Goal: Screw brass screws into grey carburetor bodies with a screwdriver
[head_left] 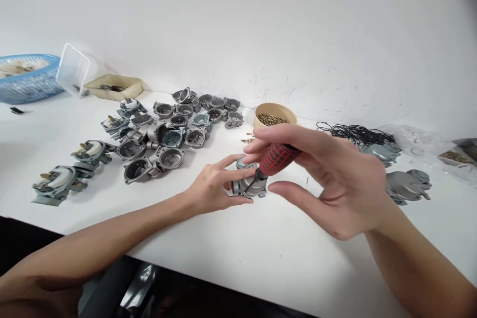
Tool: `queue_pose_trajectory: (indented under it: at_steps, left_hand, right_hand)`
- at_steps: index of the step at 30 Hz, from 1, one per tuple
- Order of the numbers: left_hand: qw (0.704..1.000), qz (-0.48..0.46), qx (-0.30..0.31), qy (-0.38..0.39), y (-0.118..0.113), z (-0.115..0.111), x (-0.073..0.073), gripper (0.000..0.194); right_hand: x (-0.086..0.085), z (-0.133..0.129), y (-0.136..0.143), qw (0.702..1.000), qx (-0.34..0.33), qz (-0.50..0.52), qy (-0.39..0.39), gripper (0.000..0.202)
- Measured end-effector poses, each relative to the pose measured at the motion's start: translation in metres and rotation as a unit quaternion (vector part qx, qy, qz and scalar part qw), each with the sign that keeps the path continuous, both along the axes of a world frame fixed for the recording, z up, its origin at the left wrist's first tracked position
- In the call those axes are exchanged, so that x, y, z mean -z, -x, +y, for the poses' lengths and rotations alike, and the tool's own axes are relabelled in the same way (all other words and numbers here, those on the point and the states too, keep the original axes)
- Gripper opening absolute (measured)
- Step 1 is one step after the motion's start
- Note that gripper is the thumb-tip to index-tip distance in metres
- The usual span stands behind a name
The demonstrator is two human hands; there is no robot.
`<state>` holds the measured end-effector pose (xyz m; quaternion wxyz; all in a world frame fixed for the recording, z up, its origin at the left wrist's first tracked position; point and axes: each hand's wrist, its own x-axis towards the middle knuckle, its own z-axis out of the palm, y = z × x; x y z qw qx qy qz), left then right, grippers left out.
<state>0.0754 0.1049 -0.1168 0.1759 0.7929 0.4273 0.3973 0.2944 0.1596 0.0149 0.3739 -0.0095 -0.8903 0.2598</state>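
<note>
Near the middle of the white table, my left hand (210, 186) grips a grey metal carburetor (256, 189) with fingers and thumb around its body. A screwdriver with a red and black handle (276, 160) leans over it, tip down at the carburetor's upper face. My right hand (335, 179) holds that handle with its fingers, while the thumb stands away from it. The exact contact of the tip with a screw is too small to make out. Behind the hands is a round tub (276, 108) of brass-coloured screws, with a few loose screws (248, 139) beside it.
Several open carburetor bowls (170, 158) cluster left of centre, with carburetor bodies (55, 181) further left. A blue basket (32, 82), a clear plastic box (74, 67) and a yellowish tray (126, 90) stand at the back left. Black rubber rings (354, 134) and assembled carburetors (408, 185) lie right.
</note>
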Motion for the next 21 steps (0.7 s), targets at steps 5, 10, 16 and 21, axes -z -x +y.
queue_pose_trajectory:
  at_steps: [5, 10, 16, 21]
  left_hand:
    - [1.000, 0.000, -0.001, -0.018, 0.001, 0.001, 0.004, 0.050]
    - [1.000, -0.002, 0.008, -0.008, 0.003, 0.003, 0.005, 0.047]
    - [0.997, -0.014, 0.053, 0.061, 0.004, 0.004, -0.003, 0.065]
    - [0.991, -0.022, 0.075, 0.111, 0.005, 0.003, -0.010, 0.066]
  right_hand:
    - [0.004, -0.004, 0.000, 0.998, 0.026, 0.044, -0.035, 0.043]
    - [0.004, -0.005, 0.006, 0.996, 0.053, 0.065, -0.034, 0.048]
    - [-0.018, 0.019, -0.028, 0.972, 0.200, 0.090, 0.087, 0.059]
    - [0.041, 0.047, -0.061, 0.919, 0.304, -0.242, 0.058, 0.031]
